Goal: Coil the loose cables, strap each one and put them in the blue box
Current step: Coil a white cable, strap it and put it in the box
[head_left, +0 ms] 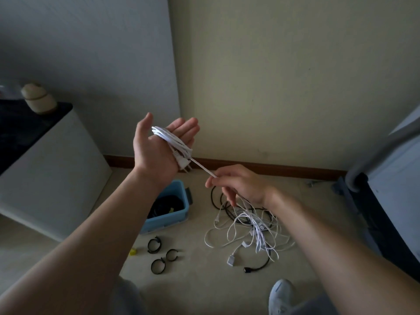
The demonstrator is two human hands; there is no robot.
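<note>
view: head cam, looking down at a floor (200, 280) by a wall corner.
l hand (156, 148): raised, palm up, fingers straight, thumb out to the side; not curled round anything, it just carries the wraps of cable.
white cable (173, 142): several turns wound across the l palm, between thumb & fingers.
plug (181, 164): white, on the cable end, hangs at the heel of the l hand, prongs down.
r hand (238, 185): lower & to the right; thumb + forefinger pinch the same white cable, other fingers loosely bent, pointing down.
taut strand (203, 169): runs straight from the wraps to the r hand's pinch; below the hand the cable drops to the floor.
tangle (250, 230): loose white loops on the floor under the r hand, w/ a white connector (230, 261) at its near left edge.
black cables (227, 208): on the floor, mixed w/ the tangle; 1 black end (247, 270) lies at the front.
blue box (179, 201): on the floor below the l wrist, top open, left part hidden by the forearm; inside, a black coil (166, 204) w/ a yellow-green bit on it.
straps (158, 266): 3 black loops on the floor just in front of the box, close together, apart from the tangle.
yellow bit (133, 251): small, just left of the straps; cannot tell what it is.
cabinet (45, 167): white w/ dark top, at left; a pale jar (38, 101) on it.
shoe (280, 294): pale grey, bottom edge, right of centre.
</note>
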